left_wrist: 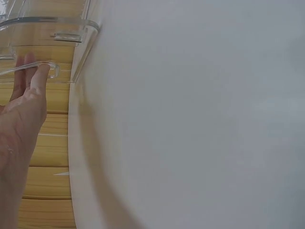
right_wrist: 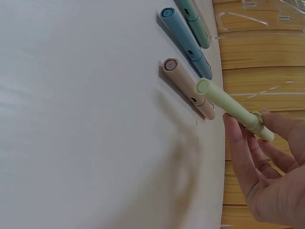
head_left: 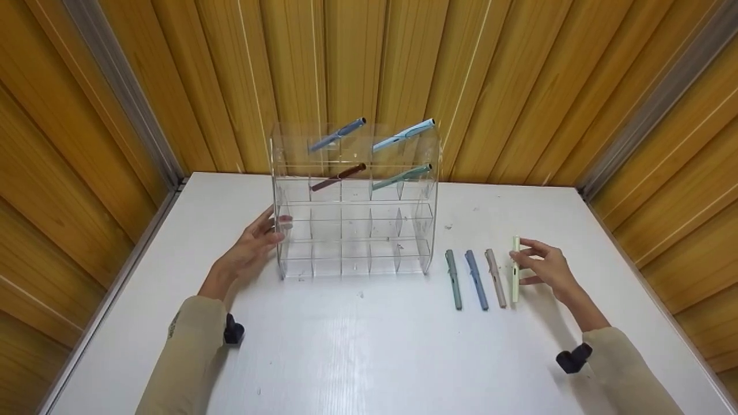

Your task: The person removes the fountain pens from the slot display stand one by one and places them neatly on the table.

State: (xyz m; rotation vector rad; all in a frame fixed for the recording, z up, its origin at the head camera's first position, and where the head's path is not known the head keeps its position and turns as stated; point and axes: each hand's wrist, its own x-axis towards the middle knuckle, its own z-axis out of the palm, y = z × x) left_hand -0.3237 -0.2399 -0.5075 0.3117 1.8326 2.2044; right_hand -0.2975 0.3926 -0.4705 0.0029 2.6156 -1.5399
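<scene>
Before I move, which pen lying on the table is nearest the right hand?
The beige pen, rightmost of the three there; the blue pen and green pen lie farther left.

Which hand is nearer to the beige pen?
The right hand: it's just right of the beige pen; the left hand is well to its left, at the clear rack.

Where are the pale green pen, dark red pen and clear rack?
Pale green pen [right_wrist: 231, 106]: right wrist view, on its barrel.
Dark red pen [head_left: 338, 177]: head view, about midway along it.
Clear rack [head_left: 354, 202]: head view, a horizontal edge mid-height.
</scene>
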